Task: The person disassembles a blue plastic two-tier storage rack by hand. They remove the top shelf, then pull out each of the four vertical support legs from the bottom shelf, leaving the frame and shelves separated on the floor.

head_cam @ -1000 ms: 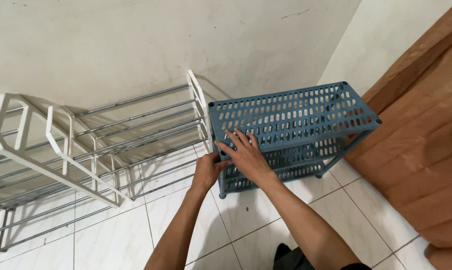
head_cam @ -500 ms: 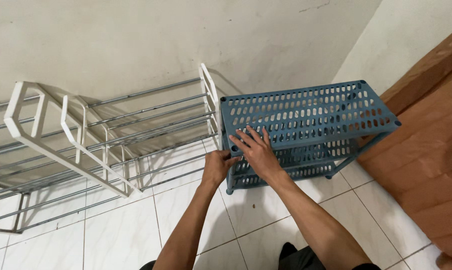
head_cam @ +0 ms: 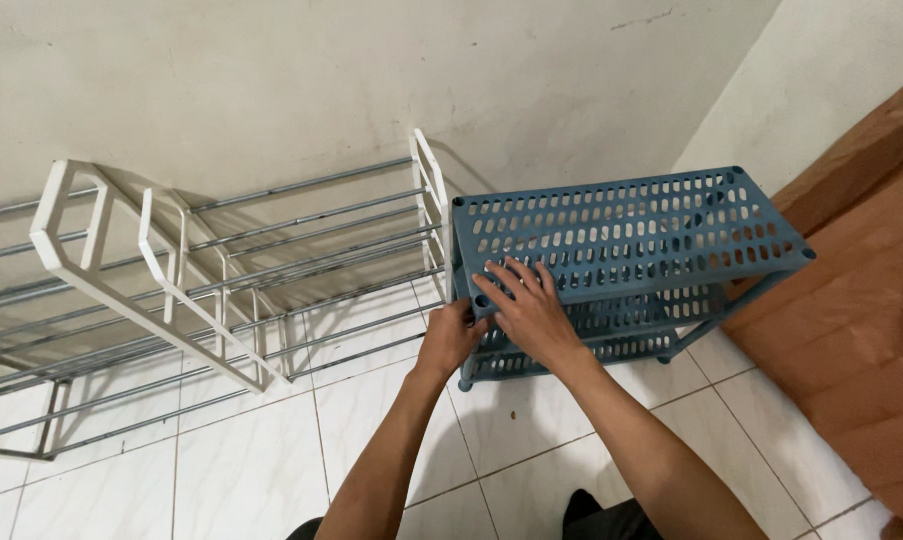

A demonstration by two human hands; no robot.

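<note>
Fingers of the right hand (head_cam: 533, 308) spread wide and lie flat on the near-left corner of the top tier of a blue plastic rack (head_cam: 626, 225), palm down, touching the slotted surface. Right forearm runs in from the lower right, wrist roughly straight. Left hand (head_cam: 451, 335) curled around the rack's near-left corner post just below the top tier, fingers wrapped and closed on it, thumb side up; left forearm rises from the bottom edge, angled slightly right.

Blue rack stands on the white tiled floor (head_cam: 241, 450) in the corner, with three perforated tiers visible, its far edge near the cream wall (head_cam: 301, 80). Just beside it to the left, a white-framed metal shoe rack (head_cam: 211, 280) with chrome rails stands against the same wall, its right end close to the blue rack. Brown wooden door (head_cam: 861, 300) on the right.
</note>
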